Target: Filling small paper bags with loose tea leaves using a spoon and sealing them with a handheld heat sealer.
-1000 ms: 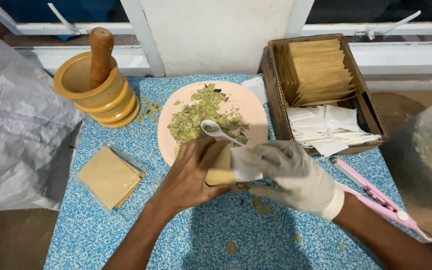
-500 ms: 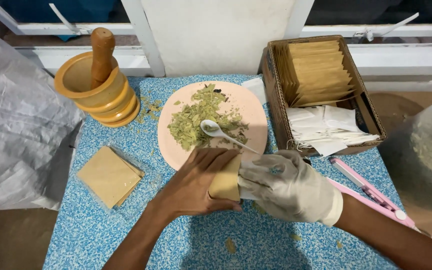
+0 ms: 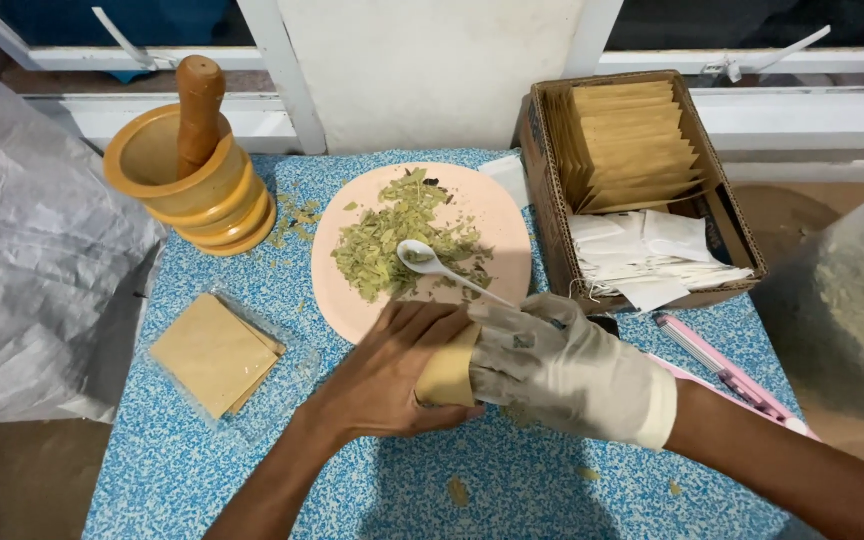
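**A thin paper pouch held between two hands at the plate's near edge**

At the far left, a crumpled grey plastic sheet [image 3: 32, 260] is draped beside the table [image 3: 252, 470], on which a wooden mortar [image 3: 187, 190] with its upright pestle [image 3: 198, 110] is set. Nearer, a stack of tan pouches [image 3: 214, 353] is laid flat in clear wrapping.

In the middle, dried crushed leaves [image 3: 392, 240] are heaped on a pink plate [image 3: 487, 215], and a white spoon [image 3: 422, 258] is rested among them. Just below the plate, a tan paper pouch [image 3: 449, 375] is clasped by the bare left hand [image 3: 392, 375], whose fingers are folded over its left side. Its right side is pinched shut by the gloved right hand [image 3: 552, 365].

The pouch is judged to be very light, thin and easily creased or torn; it is best held by its edges, mouth kept upward, since loose leaves would be spilled.

To the right, a cardboard box [image 3: 717, 200] of further pouches and white sachets is placed, with a pink tool [image 3: 717, 370] beside it.
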